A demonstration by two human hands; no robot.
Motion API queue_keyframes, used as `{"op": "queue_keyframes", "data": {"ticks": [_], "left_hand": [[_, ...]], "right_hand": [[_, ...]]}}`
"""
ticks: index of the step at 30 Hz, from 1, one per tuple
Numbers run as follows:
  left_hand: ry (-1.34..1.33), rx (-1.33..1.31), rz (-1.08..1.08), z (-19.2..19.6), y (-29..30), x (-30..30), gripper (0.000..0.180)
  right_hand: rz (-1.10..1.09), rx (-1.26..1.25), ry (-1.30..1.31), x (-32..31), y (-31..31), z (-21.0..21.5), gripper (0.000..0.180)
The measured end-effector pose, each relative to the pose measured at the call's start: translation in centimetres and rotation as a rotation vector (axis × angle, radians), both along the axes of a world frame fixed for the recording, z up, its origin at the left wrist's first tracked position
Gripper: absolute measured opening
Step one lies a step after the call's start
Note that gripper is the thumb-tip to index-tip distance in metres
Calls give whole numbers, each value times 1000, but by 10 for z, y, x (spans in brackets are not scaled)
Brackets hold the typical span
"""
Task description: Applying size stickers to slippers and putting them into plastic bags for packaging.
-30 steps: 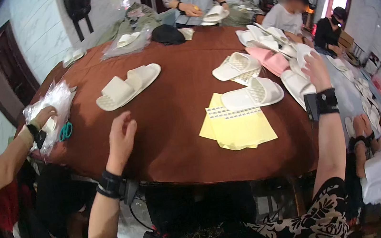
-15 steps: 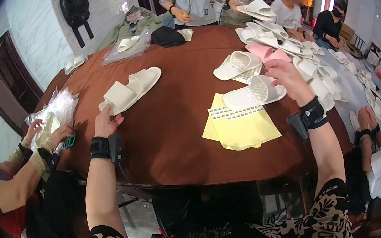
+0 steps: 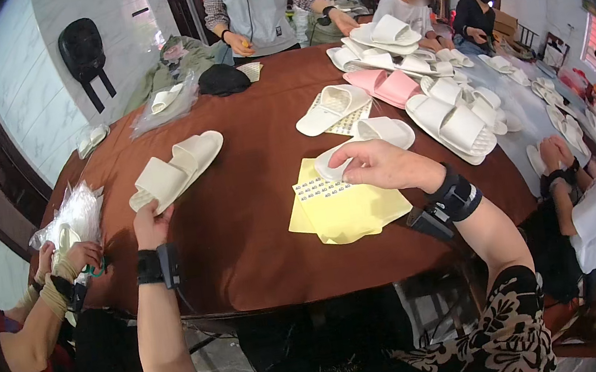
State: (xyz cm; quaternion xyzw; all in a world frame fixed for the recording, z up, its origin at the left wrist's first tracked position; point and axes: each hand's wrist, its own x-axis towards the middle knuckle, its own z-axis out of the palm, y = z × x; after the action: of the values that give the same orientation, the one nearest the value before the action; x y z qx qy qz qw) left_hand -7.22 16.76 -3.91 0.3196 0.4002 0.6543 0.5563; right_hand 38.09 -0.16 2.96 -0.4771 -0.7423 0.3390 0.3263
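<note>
While flat on brown cloth (image 3: 254,192): L hand (image 3: 150,224) pinching ribbed cream slipper pair (image 3: 175,170), R hand (image 3: 378,164) pinching white slipper (image 3: 366,145).

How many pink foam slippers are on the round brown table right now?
1 pink foam slipper shows, lying at the table's far right among the white slippers; others may be hidden in that pile.

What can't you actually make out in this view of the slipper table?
- Head view: the left hand covers the heel end of the cream slippers, so its grip is unclear.
- The right hand hides part of the white slipper.
- The marks on the sticker sheet are too small.
- The clear bags at left blur their contents.
</note>
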Motion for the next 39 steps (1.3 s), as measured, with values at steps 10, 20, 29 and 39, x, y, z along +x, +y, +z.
{"op": "queue_keyframes", "data": {"ticks": [10, 20, 29, 39], "left_hand": [[-87, 42, -168, 64, -96, 41, 50], [-75, 100, -336, 53, -167, 81, 49], [-40, 90, -210, 38, -151, 18, 38], [72, 98, -132, 58, -126, 5, 31]], "right_hand": [[-37, -6, 281, -32, 1, 6, 50], [-46, -171, 790, -50, 0, 3, 35], [-232, -31, 808, -23, 0, 8, 32], [-259, 23, 738, -31, 35, 13, 27]]}}
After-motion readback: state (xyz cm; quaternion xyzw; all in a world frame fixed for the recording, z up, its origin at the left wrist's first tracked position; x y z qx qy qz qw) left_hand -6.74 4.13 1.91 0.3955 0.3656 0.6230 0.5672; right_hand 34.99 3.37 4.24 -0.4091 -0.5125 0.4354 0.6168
